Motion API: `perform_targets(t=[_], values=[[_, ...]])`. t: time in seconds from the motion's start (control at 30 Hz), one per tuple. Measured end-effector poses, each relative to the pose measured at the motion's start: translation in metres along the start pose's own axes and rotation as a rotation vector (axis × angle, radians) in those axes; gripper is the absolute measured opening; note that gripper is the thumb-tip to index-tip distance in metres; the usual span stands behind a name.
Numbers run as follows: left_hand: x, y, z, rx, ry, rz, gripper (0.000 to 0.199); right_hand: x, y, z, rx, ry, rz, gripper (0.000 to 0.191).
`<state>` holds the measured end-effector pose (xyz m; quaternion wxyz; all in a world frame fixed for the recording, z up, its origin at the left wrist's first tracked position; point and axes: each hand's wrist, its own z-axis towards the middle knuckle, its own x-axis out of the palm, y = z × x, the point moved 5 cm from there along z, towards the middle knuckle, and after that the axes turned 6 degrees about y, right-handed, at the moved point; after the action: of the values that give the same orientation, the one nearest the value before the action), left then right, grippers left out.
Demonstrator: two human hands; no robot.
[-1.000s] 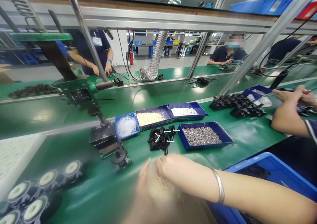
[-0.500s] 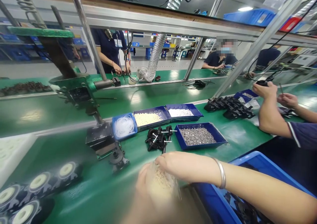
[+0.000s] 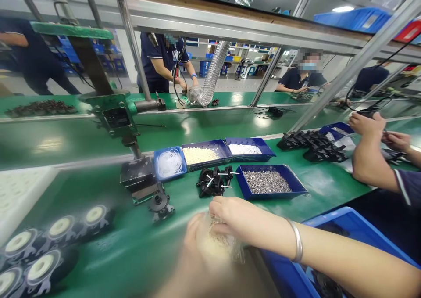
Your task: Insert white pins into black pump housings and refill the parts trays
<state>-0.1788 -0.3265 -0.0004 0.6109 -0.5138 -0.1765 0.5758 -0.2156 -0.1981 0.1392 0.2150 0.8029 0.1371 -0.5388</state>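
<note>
A clear plastic bag (image 3: pixel 215 247) of small cream-coloured pieces is at the bottom centre. My left hand (image 3: pixel 194 241), blurred, is wrapped round its left side. My right hand (image 3: pixel 226 217), with a silver bangle on the wrist, is closed at the bag's mouth, its fingertips partly hidden by the plastic. Just beyond the hands, black parts with white pins (image 3: pixel 214 181) lie on the green bench (image 3: pixel 131 249). Right of them is a blue tray of metal pins (image 3: pixel 266 181). Behind stand a tray of cream pieces (image 3: pixel 200 154), one of white pieces (image 3: pixel 245 149) and one of clear rings (image 3: pixel 169 163).
A press (image 3: pixel 136 175) stands at left, with a black part before it. Round black parts with cream rings (image 3: pixel 41 267) sit lower left. A blue crate (image 3: pixel 348 219) is under my right arm. A co-worker's hands (image 3: pixel 368 124) are at right; other people stand or sit beyond.
The view has shifted, so the bench things appear slightly further right. My right fingers have moved deeper into the bag's mouth. Across the bench, one person leans in and another appears at far left.
</note>
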Motion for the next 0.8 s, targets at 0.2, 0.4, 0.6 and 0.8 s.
perform_targets(t=[0.2,0.4,0.6,0.8], values=[[-0.008,-0.014,0.010,0.044,-0.038,-0.005,0.097,-0.003,-0.008,0.000,0.099,-0.033,0.173,0.014],[-0.012,-0.035,0.027,0.053,0.019,-0.059,0.076,-0.001,-0.010,-0.002,0.045,-0.015,0.237,0.008],[-0.008,-0.019,0.014,0.099,-0.070,0.013,0.090,-0.009,-0.004,-0.016,-0.078,-0.002,0.217,0.015],[-0.008,-0.015,0.010,0.096,-0.060,-0.009,0.093,0.000,0.008,-0.013,-0.010,-0.047,-0.035,0.006]])
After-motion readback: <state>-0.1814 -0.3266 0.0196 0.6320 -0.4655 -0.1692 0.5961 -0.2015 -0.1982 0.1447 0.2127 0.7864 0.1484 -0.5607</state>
